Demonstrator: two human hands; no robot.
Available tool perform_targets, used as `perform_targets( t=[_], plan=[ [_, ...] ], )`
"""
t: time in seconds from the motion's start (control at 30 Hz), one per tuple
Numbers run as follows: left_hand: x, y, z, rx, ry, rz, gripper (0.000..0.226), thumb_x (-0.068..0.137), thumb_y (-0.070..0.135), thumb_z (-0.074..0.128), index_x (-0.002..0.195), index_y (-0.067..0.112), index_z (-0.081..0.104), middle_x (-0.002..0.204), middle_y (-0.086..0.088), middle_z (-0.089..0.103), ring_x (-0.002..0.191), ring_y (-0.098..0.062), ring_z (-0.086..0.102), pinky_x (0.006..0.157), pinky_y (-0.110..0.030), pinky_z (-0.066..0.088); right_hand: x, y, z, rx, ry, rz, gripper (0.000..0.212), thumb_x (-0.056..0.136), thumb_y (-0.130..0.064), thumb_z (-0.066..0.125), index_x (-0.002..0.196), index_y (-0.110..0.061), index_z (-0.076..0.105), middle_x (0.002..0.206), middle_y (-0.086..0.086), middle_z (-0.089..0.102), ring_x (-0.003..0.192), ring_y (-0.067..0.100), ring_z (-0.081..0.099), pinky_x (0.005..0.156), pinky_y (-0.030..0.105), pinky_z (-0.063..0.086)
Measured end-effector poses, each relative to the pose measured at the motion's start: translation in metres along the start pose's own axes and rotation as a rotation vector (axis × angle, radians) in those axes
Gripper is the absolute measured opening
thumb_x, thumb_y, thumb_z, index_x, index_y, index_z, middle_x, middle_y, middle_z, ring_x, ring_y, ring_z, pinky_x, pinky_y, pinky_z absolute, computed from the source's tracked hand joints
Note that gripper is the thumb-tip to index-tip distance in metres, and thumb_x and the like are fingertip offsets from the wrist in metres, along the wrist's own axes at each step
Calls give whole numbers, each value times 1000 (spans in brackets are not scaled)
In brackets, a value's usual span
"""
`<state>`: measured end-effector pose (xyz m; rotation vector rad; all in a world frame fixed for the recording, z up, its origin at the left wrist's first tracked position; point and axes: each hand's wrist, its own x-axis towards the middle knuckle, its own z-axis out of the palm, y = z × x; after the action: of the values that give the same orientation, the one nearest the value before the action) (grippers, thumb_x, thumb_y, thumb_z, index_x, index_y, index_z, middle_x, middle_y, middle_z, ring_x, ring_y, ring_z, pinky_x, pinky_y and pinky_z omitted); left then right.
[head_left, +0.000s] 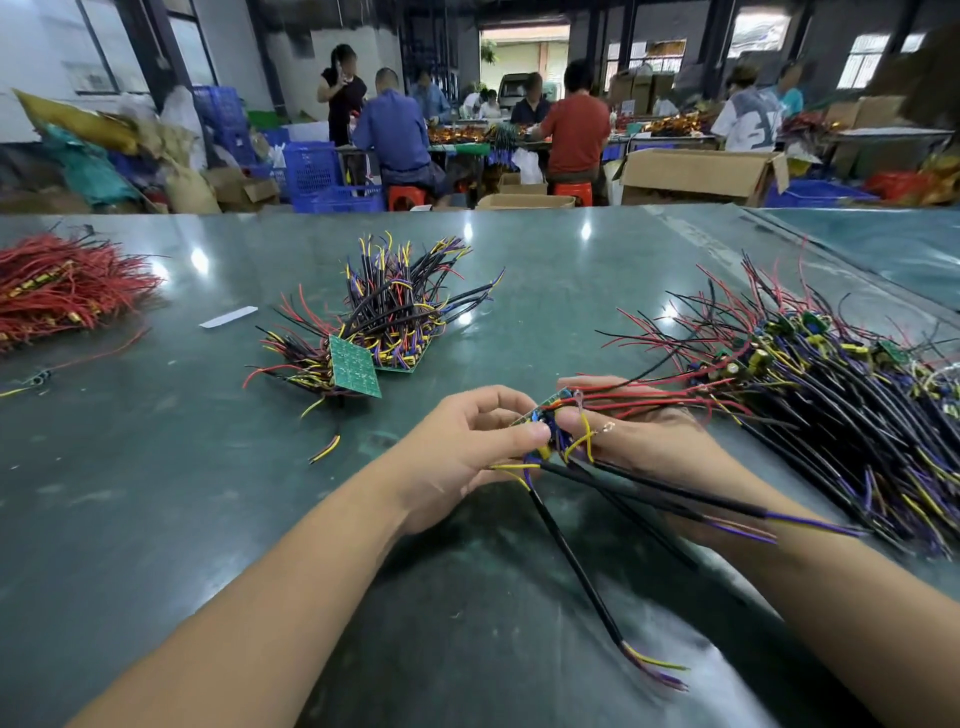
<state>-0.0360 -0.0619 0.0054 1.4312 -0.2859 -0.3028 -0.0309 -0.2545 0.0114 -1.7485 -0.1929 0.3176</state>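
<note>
A dark green bench (156, 519) fills the lower view, glossy and scuffed. On its right side lies a long heap of wired boards (831, 405), black cables tangled with red, yellow and purple ends. At the far left edge lies a pile of red wires (62, 291). Near the middle of the bench stands a bristling cluster of wired panels (395, 306), with one bare green panel (354, 366) leaning tilted against its front.

Both bare forearms reach in from the bottom and meet just left of the heap. The left hand (457, 452) has its grip pressed together, thumb and fingertips pinching the near end of the small board (540, 410). The right hand (639, 431) pinches the far end, its fingers curled in from the other side, with thin red leads (649, 400) running across them toward the heap.

The small board is held above the bench between the two hands, tilted. It is a narrow green strip, mostly hidden by fingertips, with a yellow lead looping beside it and small parts on it too blurred to tell. Black cables (576, 561) hang from it toward the viewer, each ending in bared yellow and purple strands.

A white strip (228, 317) lies flat left of the cluster, and a short wire scrap (325, 449) lies below the panel.
</note>
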Motion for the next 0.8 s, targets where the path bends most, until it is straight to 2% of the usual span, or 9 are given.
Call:
perform_targets(
  t=[0.03,0.1,0.13,0.2,0.33,0.4,0.53,0.7,0.8],
  plan=[
    [0,0,-1,11,-12,-5,13,82,3,65,90,12,63,82,-4,66,71,-11,64,68,-23,55,2,-1,-1,-76,3,-15,26,88,-39,62,101,-18,71,106,4,72,79,4,62,73,15,49],
    [-1,1,-1,31,-42,-3,16,78,5,67,93,10,65,85,-5,67,72,-11,63,65,-21,53,-2,-3,-1,61,-27,-90,25,89,-29,63,104,-10,70,104,7,71,81,6,63,76,16,49],
    [-1,1,-1,38,-51,6,19,75,9,68,94,8,66,86,-5,68,72,-11,63,65,-21,53,-5,-2,1,166,-52,-112,25,90,-22,61,106,-3,68,104,10,69,83,8,63,80,19,50],
    [-2,1,-1,58,-55,29,25,71,14,68,94,5,67,86,-8,69,73,-14,63,65,-22,53,-9,-2,4,148,-105,-157,31,93,-18,56,114,3,63,110,10,66,93,13,63,92,26,50],
    [-6,6,-5,138,-78,88,20,73,13,71,92,6,68,80,-3,71,67,-10,63,62,-21,53,-9,-5,6,247,-106,-274,18,82,-17,66,92,-4,73,103,21,70,99,33,65,96,43,50],
    [-8,7,-8,157,-99,94,13,75,9,75,87,11,71,79,-4,71,66,-12,63,62,-23,53,-11,-5,8,304,-183,-266,15,83,-16,67,91,-4,73,104,22,69,99,32,66,90,38,53],
    [-9,8,-11,156,-115,73,13,74,11,69,85,14,74,81,-8,70,67,-14,63,65,-26,55,-10,-2,6,369,-244,-259,18,86,-14,58,87,-12,76,93,6,74,87,16,70,73,20,53],
    [-8,5,-9,122,-136,57,16,75,8,67,89,11,75,80,-5,72,67,-11,66,62,-22,53,-10,1,5,484,-312,-190,21,88,-10,55,92,-3,74,95,10,73,86,18,71,72,21,54],
    [-7,4,-10,113,-148,52,18,76,6,66,92,10,74,79,-4,73,66,-9,65,61,-21,52,-7,2,2,454,-298,-154,18,84,-13,59,89,-7,75,93,8,74,86,15,70,72,20,54]
  ],
)
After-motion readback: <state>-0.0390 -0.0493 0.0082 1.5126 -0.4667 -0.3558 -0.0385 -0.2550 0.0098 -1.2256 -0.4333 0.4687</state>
